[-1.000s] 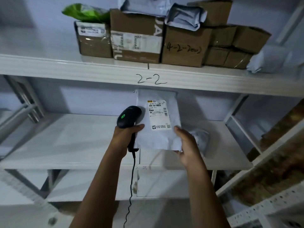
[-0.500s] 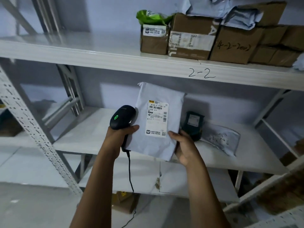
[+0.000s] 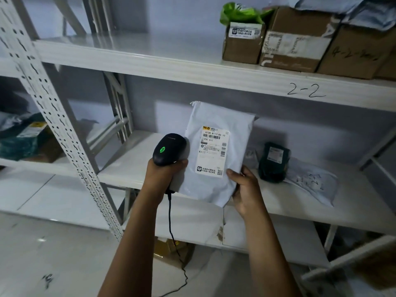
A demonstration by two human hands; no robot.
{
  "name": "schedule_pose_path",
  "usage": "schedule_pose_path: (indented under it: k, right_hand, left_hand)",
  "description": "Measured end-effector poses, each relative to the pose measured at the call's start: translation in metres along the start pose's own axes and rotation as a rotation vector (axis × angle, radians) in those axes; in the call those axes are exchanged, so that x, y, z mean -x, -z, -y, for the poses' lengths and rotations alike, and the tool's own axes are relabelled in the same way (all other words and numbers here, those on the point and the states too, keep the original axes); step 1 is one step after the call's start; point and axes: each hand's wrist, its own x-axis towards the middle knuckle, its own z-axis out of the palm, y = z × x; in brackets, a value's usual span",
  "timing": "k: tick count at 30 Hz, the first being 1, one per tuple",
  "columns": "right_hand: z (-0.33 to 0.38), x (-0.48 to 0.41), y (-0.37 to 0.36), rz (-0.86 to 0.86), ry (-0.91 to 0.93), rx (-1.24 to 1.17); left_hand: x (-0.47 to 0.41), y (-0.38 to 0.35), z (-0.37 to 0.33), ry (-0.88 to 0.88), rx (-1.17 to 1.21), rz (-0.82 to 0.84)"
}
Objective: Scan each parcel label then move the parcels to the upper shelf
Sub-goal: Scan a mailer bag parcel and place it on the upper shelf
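My left hand (image 3: 162,175) grips the scanner (image 3: 169,150), green light glowing, its head just beside the label (image 3: 213,151). My right hand (image 3: 246,189) pinches the white parcel (image 3: 237,146) at its lower right corner, holding it upright before the middle shelf (image 3: 128,168), below the upper shelf (image 3: 150,61).

Counted in hand: one white mailer parcel (image 3: 220,168) bearing one label (image 3: 213,151), one scanner (image 3: 169,150), and two hands, left hand (image 3: 162,175) and right hand (image 3: 246,194). Middle shelf (image 3: 128,166): two parcels, one dark parcel (image 3: 274,161) and one pale flat bag (image 3: 310,181). Upper shelf (image 3: 150,58): three cardboard boxes in full view, left box (image 3: 243,46), middle box (image 3: 295,43) and right box (image 3: 353,52), plus one green bag (image 3: 237,13); others are cut off at the frame edge.
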Motion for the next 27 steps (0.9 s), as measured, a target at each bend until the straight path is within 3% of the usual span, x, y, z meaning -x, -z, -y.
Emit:
schedule_pose_path:
  k: [14,27]
  right_hand:
    - [-0.001,-0.020,0.023,-0.083,0.003,-0.032]
    - [-0.025,-0.019,-0.043,-0.131,0.046,0.048]
  left_hand:
    - [0.007,-0.029,-0.014,0.092,-0.122,-0.068]
    - [-0.031,0.027,-0.039,0.118,-0.185,0.058]
